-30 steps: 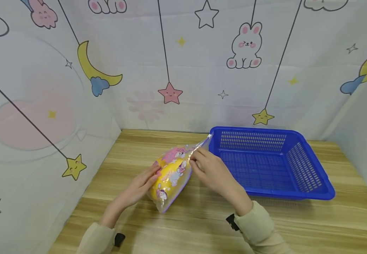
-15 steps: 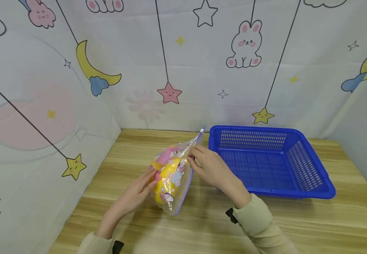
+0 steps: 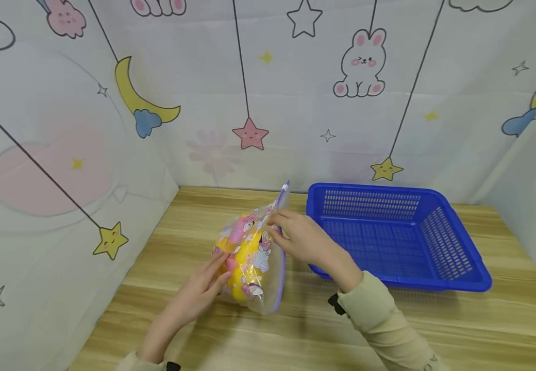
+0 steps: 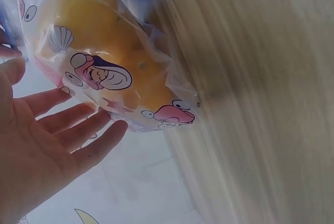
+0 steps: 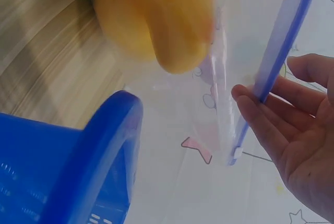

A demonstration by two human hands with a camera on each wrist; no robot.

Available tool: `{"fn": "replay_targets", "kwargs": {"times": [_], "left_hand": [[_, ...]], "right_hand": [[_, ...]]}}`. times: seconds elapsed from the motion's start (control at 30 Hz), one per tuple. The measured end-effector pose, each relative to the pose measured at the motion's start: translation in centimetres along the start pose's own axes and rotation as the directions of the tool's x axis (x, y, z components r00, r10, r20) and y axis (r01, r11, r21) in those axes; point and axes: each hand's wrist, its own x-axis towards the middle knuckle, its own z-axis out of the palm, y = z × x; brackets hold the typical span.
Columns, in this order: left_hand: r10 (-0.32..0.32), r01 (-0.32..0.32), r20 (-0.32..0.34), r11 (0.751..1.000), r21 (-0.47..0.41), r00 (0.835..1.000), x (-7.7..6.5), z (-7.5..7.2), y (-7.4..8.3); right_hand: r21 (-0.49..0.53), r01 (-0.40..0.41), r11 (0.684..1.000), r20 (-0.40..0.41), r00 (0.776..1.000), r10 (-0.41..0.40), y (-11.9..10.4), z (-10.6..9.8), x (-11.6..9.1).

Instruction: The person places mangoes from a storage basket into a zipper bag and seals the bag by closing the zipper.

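A clear printed zip bag (image 3: pixel 253 257) with a purple edge stands tilted on the table, holding several yellow-orange fruits (image 4: pixel 88 18). One oblong yellow fruit (image 5: pixel 180 25) shows through the plastic in the right wrist view. My left hand (image 3: pixel 198 288) lies along the bag's left side, its fingers extended and fingertips against the film. At the zipped edge, the fingers of my right hand (image 3: pixel 302 237) touch the purple strip (image 5: pixel 284 36), while the thumb stands apart from them. A white zip slider (image 5: pixel 238 152) sits near the strip's end, by those fingers.
A blue perforated basket (image 3: pixel 463 285) stands on the wooden table (image 3: pixel 170 242) just right of the bag, its left wall close to my right hand. Behind and to the left hangs a white cloth (image 3: pixel 203 67) printed with stars and a rabbit.
The bag has turned so its purple edge faces further right and its top corner has moved left, away from the basket. My right hand has shifted slightly left along with it.
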Motion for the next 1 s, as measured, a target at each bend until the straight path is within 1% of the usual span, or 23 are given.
{"fn": "replay_targets", "kwargs": {"times": [0.2,0.37,0.63,0.7,0.8,0.9,1.0], "left_hand": [[0.001,0.000,-0.009,0.999,0.051,1.000,-0.7,0.2,0.4],[-0.018,0.020,-0.033,0.997,0.072,0.999,-1.4,0.4,0.7],[-0.046,0.055,-0.058,0.986,0.157,0.997,-2.6,0.6,1.5],[-0.039,0.050,-0.063,0.983,0.177,0.997,-2.8,0.7,1.8],[-0.020,0.035,-0.069,0.975,0.218,0.997,-2.8,1.0,2.2],[-0.003,0.025,-0.085,0.967,0.252,0.996,-2.8,1.2,2.7],[0.025,0.011,-0.123,0.957,0.291,0.992,-3.0,1.5,3.0]], "right_hand": [[0.014,0.007,1.000,0.062,0.998,-0.008,0.1,-0.1,1.0],[0.017,0.026,1.000,0.097,0.995,-0.027,-0.1,-0.3,1.6],[0.071,0.037,0.997,0.200,0.979,-0.051,-0.8,-0.5,3.1],[0.072,0.024,0.997,0.229,0.972,-0.040,-1.0,-0.5,3.4],[0.042,0.004,0.999,0.265,0.964,-0.015,-1.3,-0.5,3.8],[0.003,0.008,1.000,0.288,0.958,-0.008,-1.7,-0.5,4.2],[-0.022,0.028,0.999,0.301,0.953,-0.020,-2.0,-0.4,4.7]]}}
